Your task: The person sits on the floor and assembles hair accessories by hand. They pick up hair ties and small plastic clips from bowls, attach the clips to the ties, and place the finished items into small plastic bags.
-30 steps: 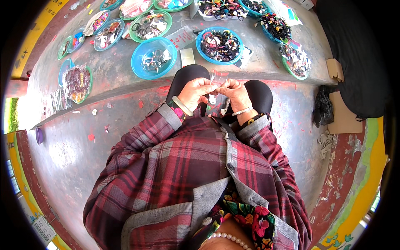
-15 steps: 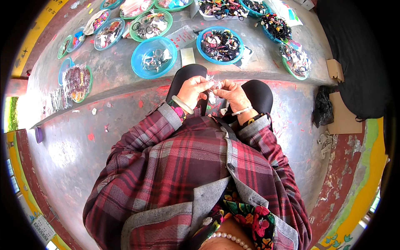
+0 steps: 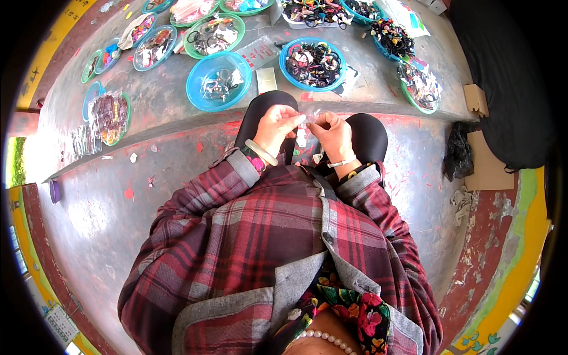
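Note:
Over my knees, my left hand (image 3: 276,131) is closed in a pinch, thumb against fingers, on a small clear plastic bag (image 3: 309,115). My right hand (image 3: 335,138) pinches close by at the bag's other side, its fingertips a short gap from the left ones. What lies inside the clear film is too small to make out. A small white piece (image 3: 302,139) shows just below the fingertips; whether it hangs from the bag or lies lower down I cannot tell.
Ahead on a raised concrete ledge stand a blue basin (image 3: 196,89) with a few black bands, another blue basin (image 3: 286,70) full of dark hair ties, and a green basin (image 3: 408,99) of packed pieces. A white card box (image 3: 266,80) sits between. Cardboard (image 3: 489,165) lies at right.
My hands have drawn slightly apart, the right one moving a little to the right. The clear plastic between them is more stretched out.

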The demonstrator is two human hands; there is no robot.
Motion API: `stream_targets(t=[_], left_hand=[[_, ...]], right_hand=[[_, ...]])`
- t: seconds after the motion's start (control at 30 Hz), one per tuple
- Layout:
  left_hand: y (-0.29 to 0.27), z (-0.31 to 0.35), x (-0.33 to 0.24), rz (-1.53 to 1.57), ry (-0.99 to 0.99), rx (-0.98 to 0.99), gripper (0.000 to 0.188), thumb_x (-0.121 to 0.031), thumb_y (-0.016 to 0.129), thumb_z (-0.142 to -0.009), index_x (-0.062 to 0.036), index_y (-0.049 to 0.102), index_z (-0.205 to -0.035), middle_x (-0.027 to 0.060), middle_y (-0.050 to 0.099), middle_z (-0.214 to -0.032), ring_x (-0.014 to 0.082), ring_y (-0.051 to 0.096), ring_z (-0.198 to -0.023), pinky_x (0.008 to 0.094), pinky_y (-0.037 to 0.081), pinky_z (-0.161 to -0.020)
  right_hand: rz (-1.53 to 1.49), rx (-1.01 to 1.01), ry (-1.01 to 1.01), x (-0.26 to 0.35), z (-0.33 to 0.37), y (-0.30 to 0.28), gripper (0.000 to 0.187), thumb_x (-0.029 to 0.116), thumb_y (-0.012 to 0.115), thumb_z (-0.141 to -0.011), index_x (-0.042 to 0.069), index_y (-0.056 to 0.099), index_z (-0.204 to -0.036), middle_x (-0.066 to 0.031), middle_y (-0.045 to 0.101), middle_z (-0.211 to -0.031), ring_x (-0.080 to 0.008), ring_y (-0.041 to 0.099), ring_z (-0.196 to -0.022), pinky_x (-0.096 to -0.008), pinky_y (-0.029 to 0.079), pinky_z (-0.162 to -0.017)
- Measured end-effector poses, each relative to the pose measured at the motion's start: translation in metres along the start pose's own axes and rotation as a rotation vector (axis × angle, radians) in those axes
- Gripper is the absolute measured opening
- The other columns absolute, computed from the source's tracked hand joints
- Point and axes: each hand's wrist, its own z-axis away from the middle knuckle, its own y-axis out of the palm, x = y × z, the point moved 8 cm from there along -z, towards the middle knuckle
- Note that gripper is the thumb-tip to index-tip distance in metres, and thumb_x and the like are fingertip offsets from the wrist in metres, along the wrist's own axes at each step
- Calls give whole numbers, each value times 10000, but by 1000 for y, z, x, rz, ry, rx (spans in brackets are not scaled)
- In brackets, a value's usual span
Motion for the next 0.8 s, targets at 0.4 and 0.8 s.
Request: stream_targets(t=[0.4, 0.8], left_hand=[[21, 4, 14, 55, -84, 148, 170, -125, 568, -862, -24, 541, -996, 32, 590, -889, 64, 533, -705, 182, 437, -575], [-6, -3, -5, -97, 14, -12, 97, -115, 605, -825, -21, 596, -850, 23, 605, -769, 67, 549, -640, 194, 438, -486]], right_hand=[[446, -75, -391, 44, 12, 2, 121, 125, 646, -655, 60, 560, -713, -107, 577, -714, -311, 566, -713, -402, 450, -628], [254, -105, -403, 53, 17, -10, 236, 120, 701, -678, 65, 604, -886, -83, 598, -863, -204, 571, -615, -303, 466, -551]])
